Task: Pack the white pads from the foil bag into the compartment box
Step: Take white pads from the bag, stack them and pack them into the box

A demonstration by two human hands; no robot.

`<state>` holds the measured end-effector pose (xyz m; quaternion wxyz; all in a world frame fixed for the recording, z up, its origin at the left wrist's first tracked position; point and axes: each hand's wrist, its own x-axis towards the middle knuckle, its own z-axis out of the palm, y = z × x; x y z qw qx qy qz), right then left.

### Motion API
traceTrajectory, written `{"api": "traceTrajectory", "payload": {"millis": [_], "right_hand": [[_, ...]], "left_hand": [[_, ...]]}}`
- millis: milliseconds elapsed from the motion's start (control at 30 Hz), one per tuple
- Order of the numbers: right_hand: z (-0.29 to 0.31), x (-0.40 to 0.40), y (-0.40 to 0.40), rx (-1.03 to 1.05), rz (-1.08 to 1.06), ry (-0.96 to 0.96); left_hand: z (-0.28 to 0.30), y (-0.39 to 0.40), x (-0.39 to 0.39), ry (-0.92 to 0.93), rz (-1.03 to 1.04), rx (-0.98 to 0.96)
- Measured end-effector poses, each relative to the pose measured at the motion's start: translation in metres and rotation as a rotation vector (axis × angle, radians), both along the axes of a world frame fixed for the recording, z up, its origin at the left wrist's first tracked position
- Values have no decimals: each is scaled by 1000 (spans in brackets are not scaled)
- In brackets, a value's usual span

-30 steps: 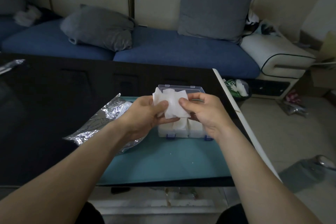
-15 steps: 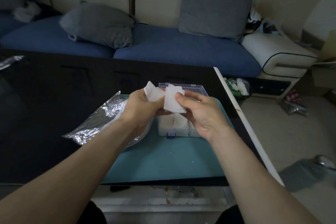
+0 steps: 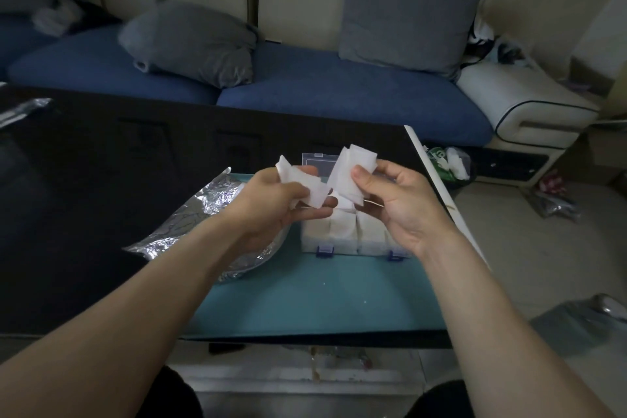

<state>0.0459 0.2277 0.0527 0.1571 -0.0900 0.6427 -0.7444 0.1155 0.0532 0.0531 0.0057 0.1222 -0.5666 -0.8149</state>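
Head view shows the right hand pinching a white pad directly above the compartment box, nearer it than the left hand, which pinches more pads beside the foil bag

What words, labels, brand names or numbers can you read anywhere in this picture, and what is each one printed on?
None can be read.
Crinkled silver foil bag: no print shows on it.
Clear plastic compartment box with blue latches: no label visible.
White pads in the left hand and right hand: blank.
Green-and-white packet on the floor past the table edge: it carries marks, but too small and blurred to read.
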Motion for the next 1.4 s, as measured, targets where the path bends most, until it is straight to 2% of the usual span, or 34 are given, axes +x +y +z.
{"api": "traceTrajectory", "payload": {"millis": [200,333,400,467,567,667,733,833,967,1067,1200,1300,1400], "right_hand": [[-2,-2,14,179,277,132],[-6,3,3,283,267,235],[-9,4,-1,338,215,255],[-11,1,0,343,113,269],[-10,-5,5,284,12,228],[-3,-6,10,87,23,71],[2,-4,11,-11,134,2],[-1,3,5,67,272,15],[-5,6,-3,190,185,73],[-6,3,-1,232,137,59],[-3,-3,7,176,106,31],[0,-9,15,99,114,15],[1,-10,19,-50,245,-34]], "left_hand": [[-3,-7,5,-31,-80,-250],[-3,-2,6,-14,-139,-421],[-3,0,6,4,-179,-380],[-3,1,5,-8,-223,-233],[-4,-3,2,-39,-224,-120],[-6,-6,1,-25,-159,-220],[-6,-7,1,-24,-132,-292],[-5,-5,2,-16,-130,-386],[-5,1,4,29,-147,-483],[-6,-1,3,57,-159,-472],[-10,-6,-1,76,-146,-355],[-11,-9,-1,71,-114,-409],[-11,-7,-1,60,-111,-489]]}}
